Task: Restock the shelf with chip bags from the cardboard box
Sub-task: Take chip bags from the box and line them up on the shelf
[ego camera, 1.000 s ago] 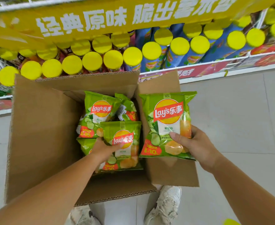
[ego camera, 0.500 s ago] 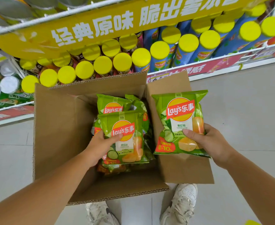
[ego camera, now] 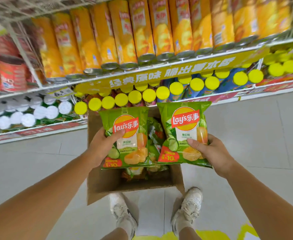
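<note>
Green bag (ego camera: 125, 137) now above box (ego camera: 107, 181).

two held chip bags (ego camera: 125, 137), one box (ego camera: 107, 182), two shoes (ego camera: 123, 213)

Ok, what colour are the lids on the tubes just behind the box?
Bright yellow lids, on the canister row behind the cardboard box; head view.

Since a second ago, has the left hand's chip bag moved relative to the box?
Yes. The left hand has lifted its chip bag up out of the cardboard box; it is now level with the right hand's bag.
</note>
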